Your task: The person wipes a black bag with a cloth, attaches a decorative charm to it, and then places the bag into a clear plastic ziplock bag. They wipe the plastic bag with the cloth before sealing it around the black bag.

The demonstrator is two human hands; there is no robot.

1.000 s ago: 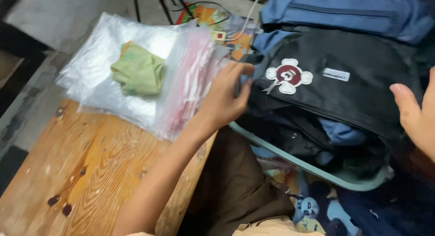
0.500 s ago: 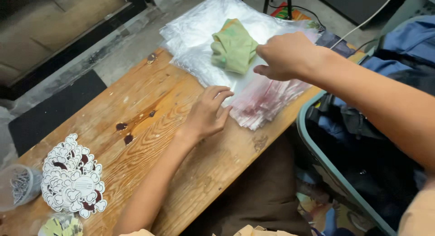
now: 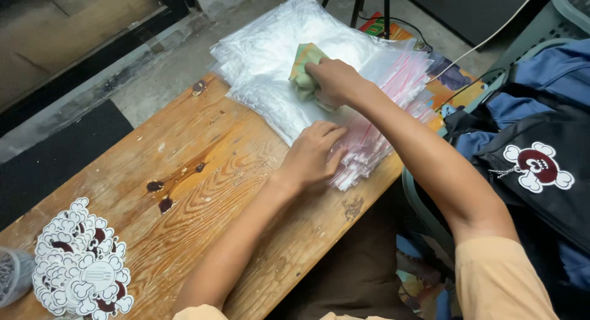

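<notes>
A pile of clear plastic zip bags (image 3: pixel 289 62) lies at the far end of a worn wooden table (image 3: pixel 203 191), with a second stack of red-striped bags (image 3: pixel 381 111) beside it. My right hand (image 3: pixel 335 80) grips a crumpled green cloth (image 3: pixel 302 71) on top of the clear bags. My left hand (image 3: pixel 310 157) lies flat, fingers together, on the near edge of the bags, pressing them down.
A heap of white cloud-shaped stickers (image 3: pixel 80 268) sits at the table's near left corner, next to a clear container (image 3: pixel 12 274). At the right, a bin (image 3: pixel 418 197) holds black and blue bags with a skull patch (image 3: pixel 538 166). A tripod's legs (image 3: pixel 356 7) and cable stand beyond.
My right hand came across from the bin onto the green cloth and closed on it. My left hand slid from the bin's edge onto the bags. The view swung left.
</notes>
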